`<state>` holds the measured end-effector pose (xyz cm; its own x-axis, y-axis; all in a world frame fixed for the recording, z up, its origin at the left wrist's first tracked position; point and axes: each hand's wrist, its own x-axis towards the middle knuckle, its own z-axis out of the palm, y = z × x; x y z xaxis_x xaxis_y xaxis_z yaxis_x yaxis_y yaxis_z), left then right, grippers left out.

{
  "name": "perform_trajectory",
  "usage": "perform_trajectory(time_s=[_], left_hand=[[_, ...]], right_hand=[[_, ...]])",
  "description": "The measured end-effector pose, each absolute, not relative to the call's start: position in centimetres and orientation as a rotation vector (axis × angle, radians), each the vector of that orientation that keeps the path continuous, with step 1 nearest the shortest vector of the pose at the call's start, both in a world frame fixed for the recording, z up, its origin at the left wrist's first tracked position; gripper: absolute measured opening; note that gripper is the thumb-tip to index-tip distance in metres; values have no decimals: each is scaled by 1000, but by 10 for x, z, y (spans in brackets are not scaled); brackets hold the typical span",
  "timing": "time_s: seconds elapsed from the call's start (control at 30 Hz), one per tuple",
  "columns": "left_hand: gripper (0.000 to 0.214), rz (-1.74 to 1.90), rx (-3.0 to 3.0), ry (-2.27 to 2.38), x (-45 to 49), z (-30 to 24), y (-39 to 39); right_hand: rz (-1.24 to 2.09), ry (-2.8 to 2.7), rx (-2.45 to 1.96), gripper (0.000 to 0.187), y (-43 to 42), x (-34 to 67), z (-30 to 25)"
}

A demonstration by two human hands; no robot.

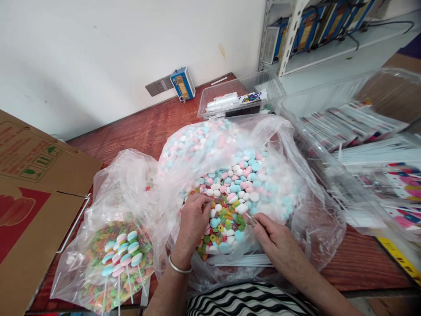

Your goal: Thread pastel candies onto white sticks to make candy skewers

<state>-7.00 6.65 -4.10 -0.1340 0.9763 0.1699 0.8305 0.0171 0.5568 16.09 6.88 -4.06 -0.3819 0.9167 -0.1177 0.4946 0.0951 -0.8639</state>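
My left hand, with a silver bangle at the wrist, reaches into a large clear plastic bag of pink, blue and white round candies and coloured ring candies. Its fingers are pinched together among the candies. My right hand is closed on a thin white stick whose tip points into the candy pile. A bundle of white sticks lies in front of the bag. At the lower left, a second clear bag holds finished candy skewers on ring candies.
A brown cardboard box stands at the left. Clear plastic bins with packets sit at the back and right. A blue device leans on the wall by a socket. Metal shelving rises behind. The table is red-brown wood.
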Motion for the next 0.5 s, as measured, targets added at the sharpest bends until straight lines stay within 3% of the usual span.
perform_trajectory(time_s=[0.3,0.5], left_hand=[[14,707,1967,2172,-49,-50,76],[17,1060,1202,1870,-57,-43,74]], right_hand=[[1239,-1998,-1369,27,66,161,-48],[1294,-2034,-1338,27,60,157,-45]])
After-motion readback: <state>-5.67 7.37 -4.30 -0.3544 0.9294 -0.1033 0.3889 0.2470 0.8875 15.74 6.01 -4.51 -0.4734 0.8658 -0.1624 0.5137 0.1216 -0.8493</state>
